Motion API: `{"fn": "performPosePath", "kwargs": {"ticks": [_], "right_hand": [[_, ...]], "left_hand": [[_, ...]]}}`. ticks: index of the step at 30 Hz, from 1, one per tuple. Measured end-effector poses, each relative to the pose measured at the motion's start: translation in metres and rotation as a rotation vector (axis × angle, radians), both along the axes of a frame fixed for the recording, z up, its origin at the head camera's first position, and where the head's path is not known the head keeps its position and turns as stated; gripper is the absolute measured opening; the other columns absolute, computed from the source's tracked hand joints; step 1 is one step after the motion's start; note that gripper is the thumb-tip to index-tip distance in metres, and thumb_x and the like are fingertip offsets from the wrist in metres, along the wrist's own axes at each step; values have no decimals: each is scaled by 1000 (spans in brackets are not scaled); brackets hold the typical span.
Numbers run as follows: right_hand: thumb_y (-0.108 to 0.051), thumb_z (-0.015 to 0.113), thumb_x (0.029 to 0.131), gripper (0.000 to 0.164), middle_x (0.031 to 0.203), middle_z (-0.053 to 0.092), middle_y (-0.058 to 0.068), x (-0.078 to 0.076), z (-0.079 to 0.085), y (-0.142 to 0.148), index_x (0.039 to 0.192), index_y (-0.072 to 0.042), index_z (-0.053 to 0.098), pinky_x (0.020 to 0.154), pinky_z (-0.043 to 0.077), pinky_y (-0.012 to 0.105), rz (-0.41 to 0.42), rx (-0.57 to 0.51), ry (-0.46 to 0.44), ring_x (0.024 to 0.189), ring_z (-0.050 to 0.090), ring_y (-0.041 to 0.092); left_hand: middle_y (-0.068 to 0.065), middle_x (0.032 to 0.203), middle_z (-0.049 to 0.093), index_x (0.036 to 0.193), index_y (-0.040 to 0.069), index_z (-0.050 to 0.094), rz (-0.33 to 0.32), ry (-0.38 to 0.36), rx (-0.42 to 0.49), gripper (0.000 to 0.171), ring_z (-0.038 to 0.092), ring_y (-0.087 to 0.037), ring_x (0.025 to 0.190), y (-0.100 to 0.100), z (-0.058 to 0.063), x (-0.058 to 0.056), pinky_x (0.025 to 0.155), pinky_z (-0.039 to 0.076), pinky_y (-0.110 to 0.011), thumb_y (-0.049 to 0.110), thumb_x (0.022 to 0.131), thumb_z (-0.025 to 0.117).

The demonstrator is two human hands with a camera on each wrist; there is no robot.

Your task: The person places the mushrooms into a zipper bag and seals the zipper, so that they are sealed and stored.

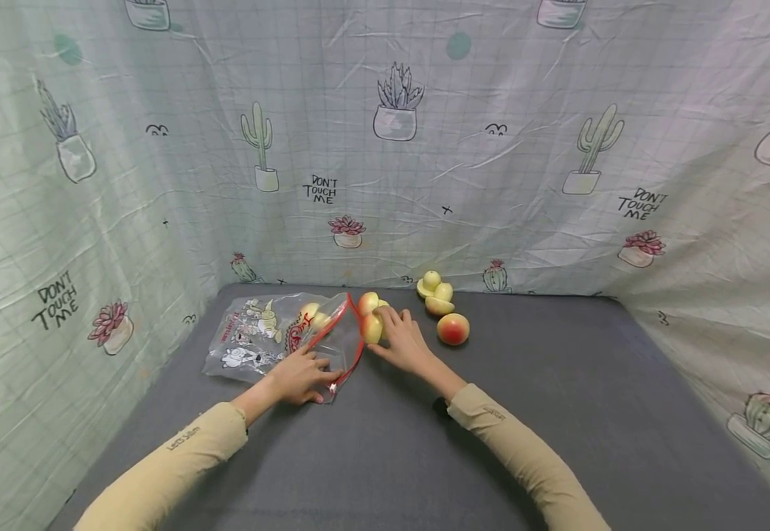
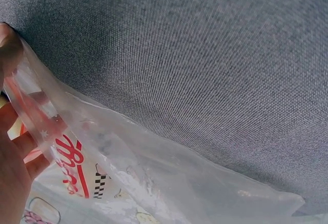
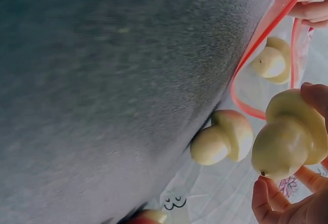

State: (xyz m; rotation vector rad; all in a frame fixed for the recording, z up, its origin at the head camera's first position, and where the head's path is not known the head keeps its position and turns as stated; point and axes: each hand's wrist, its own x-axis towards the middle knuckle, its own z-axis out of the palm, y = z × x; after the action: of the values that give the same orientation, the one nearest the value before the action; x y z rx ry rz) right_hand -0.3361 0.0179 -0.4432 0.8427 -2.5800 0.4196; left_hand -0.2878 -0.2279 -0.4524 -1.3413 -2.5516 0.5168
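Note:
My left hand (image 1: 302, 376) grips the mouth of a clear zip bag (image 1: 245, 361) with a red rim and printed cartoon figures. Its thumb and fingers are spread along the rim in the left wrist view. Inside the bag lies a yellow fruit piece (image 3: 271, 60). My right hand (image 1: 406, 343) pinches a yellow and red fruit piece (image 3: 282, 147), two rounded lobes joined together, between thumb and fingertips. It is beside the bag's mouth. Just behind it stands another two-lobed fruit piece (image 3: 220, 137), close to the red rim.
Behind and right of my right hand, several yellow fruit pieces (image 1: 439, 304) sit in a cluster on the grey table (image 1: 557, 413). A red and yellow fruit (image 1: 453, 329) lies in front of them. A cactus-print curtain (image 1: 438, 169) encloses the table's back and sides.

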Motion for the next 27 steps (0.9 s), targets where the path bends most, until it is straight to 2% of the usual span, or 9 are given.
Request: {"fn": "performPosePath", "kwargs": {"ticks": [2,6,8,10,16,17,22,24,27], "right_hand": [[-38,68,75,63,121,45,4,-2,1,-4,124,-15,36,60,36,32,-2,-13,-15,83,41,25],[-38,68,75,64,123,46,6,-5,1,-11,124,-13,37,62,39,34,-15,-18,-23,83,43,26],[-38,68,75,64,124,46,6,-6,2,-15,125,-13,37,62,39,35,-25,-14,-32,85,44,27],[-37,68,75,63,125,45,6,-6,2,-19,125,-13,37,63,39,35,-28,-17,-49,87,44,28],[-32,68,76,61,123,45,9,-8,1,-27,124,-10,37,64,40,40,-8,-29,-71,88,45,33],[-38,67,76,63,124,45,7,-14,-5,-27,124,-13,36,63,40,39,5,-30,-50,88,45,32],[-39,67,75,62,124,44,6,-18,-5,-33,124,-16,36,64,41,41,13,-39,-66,91,46,34],[-34,69,74,62,123,45,7,-13,1,-36,123,-14,37,65,42,43,0,-35,-84,93,47,36],[-35,69,74,63,124,45,6,-12,1,-41,124,-14,37,67,43,43,-20,-11,-84,94,47,35]], "left_hand": [[-3,104,59,126,28,49,-24,13,19,58,57,-24,82,-2,-4,-4,83,42,-44,54,75,57],[-4,104,59,127,30,48,-29,7,35,57,57,-24,81,-2,-5,-4,82,42,-44,54,76,57],[-3,104,60,126,29,49,-16,8,24,57,57,-24,82,-1,-4,-3,81,42,-43,54,75,58],[-4,105,61,124,27,51,22,-8,-5,56,58,-24,84,2,1,2,82,43,-43,50,74,61],[-4,112,60,126,28,50,78,-32,-65,57,59,-25,90,6,4,5,86,42,-44,52,75,59],[-3,112,60,126,28,50,78,-30,-67,57,59,-25,89,6,4,5,85,42,-44,52,75,59],[-3,109,60,125,28,51,68,-14,-67,58,59,-24,87,5,5,4,85,42,-44,53,74,59],[-3,108,60,124,28,51,62,-12,-61,57,59,-24,87,5,5,4,86,43,-45,53,73,60],[-3,108,61,124,28,52,58,-13,-52,57,59,-24,87,5,5,4,87,42,-46,53,73,60]]}}
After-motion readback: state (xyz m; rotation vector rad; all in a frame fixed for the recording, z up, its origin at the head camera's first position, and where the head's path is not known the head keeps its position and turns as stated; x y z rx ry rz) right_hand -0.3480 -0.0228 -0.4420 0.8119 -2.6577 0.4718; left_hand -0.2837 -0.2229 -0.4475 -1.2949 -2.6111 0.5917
